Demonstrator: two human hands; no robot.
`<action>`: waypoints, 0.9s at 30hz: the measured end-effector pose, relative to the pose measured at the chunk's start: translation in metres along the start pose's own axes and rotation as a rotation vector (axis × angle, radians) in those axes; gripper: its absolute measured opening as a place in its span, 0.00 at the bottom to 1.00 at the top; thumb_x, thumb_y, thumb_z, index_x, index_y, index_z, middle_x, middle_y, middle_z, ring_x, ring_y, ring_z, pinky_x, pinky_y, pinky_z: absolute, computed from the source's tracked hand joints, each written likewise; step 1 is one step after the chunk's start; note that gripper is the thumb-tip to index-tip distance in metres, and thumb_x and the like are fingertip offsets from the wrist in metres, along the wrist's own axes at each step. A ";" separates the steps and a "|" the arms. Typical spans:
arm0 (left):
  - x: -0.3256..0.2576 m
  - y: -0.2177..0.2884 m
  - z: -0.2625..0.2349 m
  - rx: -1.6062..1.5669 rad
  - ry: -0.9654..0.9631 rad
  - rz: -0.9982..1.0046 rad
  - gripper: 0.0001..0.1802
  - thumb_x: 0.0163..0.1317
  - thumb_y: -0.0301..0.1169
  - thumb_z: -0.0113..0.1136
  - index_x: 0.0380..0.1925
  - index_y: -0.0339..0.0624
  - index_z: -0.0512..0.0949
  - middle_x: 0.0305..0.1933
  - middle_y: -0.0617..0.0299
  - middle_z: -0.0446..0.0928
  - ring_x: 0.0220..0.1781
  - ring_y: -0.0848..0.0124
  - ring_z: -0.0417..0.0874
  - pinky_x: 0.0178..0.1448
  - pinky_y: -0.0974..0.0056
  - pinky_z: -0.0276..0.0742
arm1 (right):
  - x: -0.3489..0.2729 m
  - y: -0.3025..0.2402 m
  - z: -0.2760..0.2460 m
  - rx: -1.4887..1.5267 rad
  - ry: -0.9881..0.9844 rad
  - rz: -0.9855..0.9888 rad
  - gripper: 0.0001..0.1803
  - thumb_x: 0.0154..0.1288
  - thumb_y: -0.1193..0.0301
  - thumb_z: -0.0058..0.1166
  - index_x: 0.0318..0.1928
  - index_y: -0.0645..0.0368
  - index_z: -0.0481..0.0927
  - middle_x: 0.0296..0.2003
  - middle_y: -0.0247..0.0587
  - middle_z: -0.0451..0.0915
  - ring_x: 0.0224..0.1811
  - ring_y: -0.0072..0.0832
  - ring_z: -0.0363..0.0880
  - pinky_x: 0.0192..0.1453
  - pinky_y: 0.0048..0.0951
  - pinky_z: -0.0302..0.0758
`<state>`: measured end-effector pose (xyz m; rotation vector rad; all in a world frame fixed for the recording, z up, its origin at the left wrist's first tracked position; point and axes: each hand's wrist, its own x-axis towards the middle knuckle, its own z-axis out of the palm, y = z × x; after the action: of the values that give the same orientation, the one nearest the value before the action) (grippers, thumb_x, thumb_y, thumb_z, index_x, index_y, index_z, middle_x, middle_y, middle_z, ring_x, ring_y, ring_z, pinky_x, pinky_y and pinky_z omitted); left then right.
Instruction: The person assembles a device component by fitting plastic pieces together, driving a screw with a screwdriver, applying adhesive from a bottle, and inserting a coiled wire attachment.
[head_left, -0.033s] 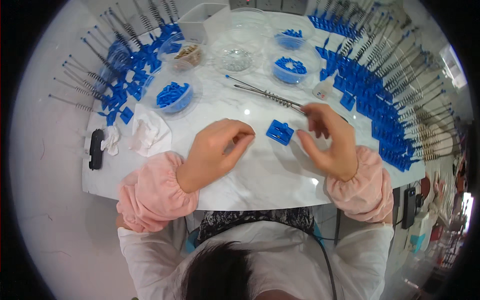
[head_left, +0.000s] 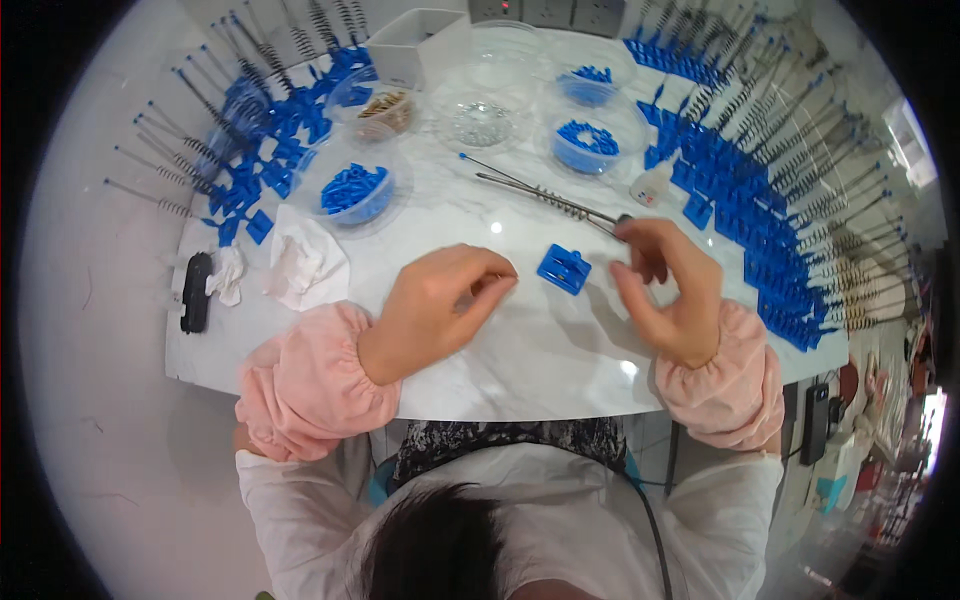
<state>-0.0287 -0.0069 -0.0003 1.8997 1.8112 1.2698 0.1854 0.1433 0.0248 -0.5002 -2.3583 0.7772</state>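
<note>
My left hand (head_left: 437,308) hovers over the table with thumb and forefinger pinched together. Whatever is in that pinch, if anything, is too small to make out. Just right of its fingertips lies a square blue plastic base (head_left: 564,269) with small raised parts on top. On the other side of the base, my right hand (head_left: 672,290) has its thumb and fingers apart and holds nothing. Its fingertips are close to the near end of a thin metal rod with a spring (head_left: 560,203) and a slim pointed tool (head_left: 505,182) lying beside it; whether they touch cannot be told.
Tubs of small blue parts (head_left: 357,192), (head_left: 585,145), brass-coloured pieces (head_left: 385,108) and clear bits (head_left: 478,122) stand farther back. Blue bases with upright spring rods crowd the left (head_left: 240,190) and right (head_left: 770,265). A small white bottle (head_left: 650,186), crumpled tissue (head_left: 305,265) and black object (head_left: 196,292) lie around.
My right hand has shifted slightly right, away from the blue base. The left hand keeps its pinch; the whole view has moved a little.
</note>
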 end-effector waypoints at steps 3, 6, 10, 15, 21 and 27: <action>-0.004 -0.002 0.002 0.022 -0.040 0.141 0.02 0.59 0.24 0.68 0.32 0.42 0.84 0.29 0.59 0.82 0.27 0.65 0.82 0.30 0.64 0.73 | -0.010 -0.005 -0.011 0.008 0.116 -0.095 0.16 0.52 0.76 0.70 0.42 0.62 0.82 0.22 0.36 0.75 0.21 0.31 0.74 0.27 0.28 0.71; -0.004 0.001 0.000 0.077 -0.044 0.271 0.05 0.56 0.26 0.71 0.32 0.43 0.83 0.25 0.61 0.78 0.25 0.64 0.79 0.29 0.61 0.72 | -0.013 -0.006 -0.013 -0.034 0.087 -0.235 0.10 0.52 0.79 0.69 0.36 0.61 0.83 0.20 0.36 0.76 0.19 0.30 0.74 0.24 0.28 0.68; -0.005 0.002 0.002 0.107 -0.018 0.390 0.08 0.59 0.31 0.69 0.27 0.43 0.78 0.24 0.62 0.74 0.26 0.62 0.78 0.30 0.59 0.73 | -0.011 -0.010 -0.010 -0.066 -0.012 -0.331 0.07 0.52 0.80 0.68 0.32 0.59 0.84 0.19 0.36 0.76 0.18 0.29 0.76 0.22 0.29 0.66; -0.005 -0.001 0.003 0.164 0.004 0.462 0.08 0.55 0.30 0.73 0.29 0.45 0.81 0.30 0.65 0.75 0.30 0.67 0.79 0.28 0.62 0.72 | -0.010 -0.009 -0.012 -0.056 -0.036 -0.325 0.07 0.51 0.81 0.68 0.32 0.59 0.84 0.18 0.36 0.76 0.17 0.29 0.75 0.22 0.29 0.66; -0.001 0.001 -0.007 0.216 0.006 0.477 0.08 0.54 0.30 0.73 0.29 0.45 0.81 0.29 0.66 0.74 0.30 0.69 0.79 0.29 0.64 0.73 | -0.011 -0.008 -0.013 -0.060 -0.089 -0.378 0.09 0.50 0.81 0.68 0.34 0.60 0.83 0.20 0.36 0.77 0.18 0.31 0.75 0.23 0.30 0.67; 0.000 -0.007 -0.009 0.215 0.034 0.441 0.08 0.55 0.27 0.70 0.33 0.43 0.80 0.30 0.64 0.73 0.30 0.67 0.78 0.30 0.63 0.73 | -0.012 -0.011 -0.016 -0.095 -0.083 -0.416 0.11 0.49 0.81 0.69 0.35 0.60 0.83 0.20 0.36 0.77 0.18 0.32 0.74 0.23 0.30 0.66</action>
<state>-0.0395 -0.0089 0.0002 2.5146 1.6561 1.2759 0.2026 0.1357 0.0368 -0.0074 -2.4657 0.5020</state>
